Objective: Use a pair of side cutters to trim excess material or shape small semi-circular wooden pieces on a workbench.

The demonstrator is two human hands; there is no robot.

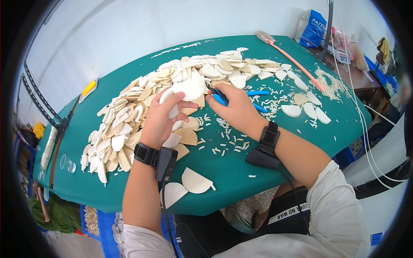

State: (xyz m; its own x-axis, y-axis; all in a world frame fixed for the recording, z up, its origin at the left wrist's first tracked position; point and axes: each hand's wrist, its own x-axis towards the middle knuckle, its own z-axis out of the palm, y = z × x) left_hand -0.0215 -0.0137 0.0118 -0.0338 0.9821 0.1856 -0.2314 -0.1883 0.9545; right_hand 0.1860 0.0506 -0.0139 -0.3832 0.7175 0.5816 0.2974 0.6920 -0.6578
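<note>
Head view: a left hand pinched a white piece; a right hand gripped blue-handled pliers.
The piece, smooth, thin and round-edged, was above the table, between the hands; it seemed light, stiff, perhaps brittle, best pinched across its flat faces near the rim. Whether the pliers touched it, I couldn't tell.
</note>
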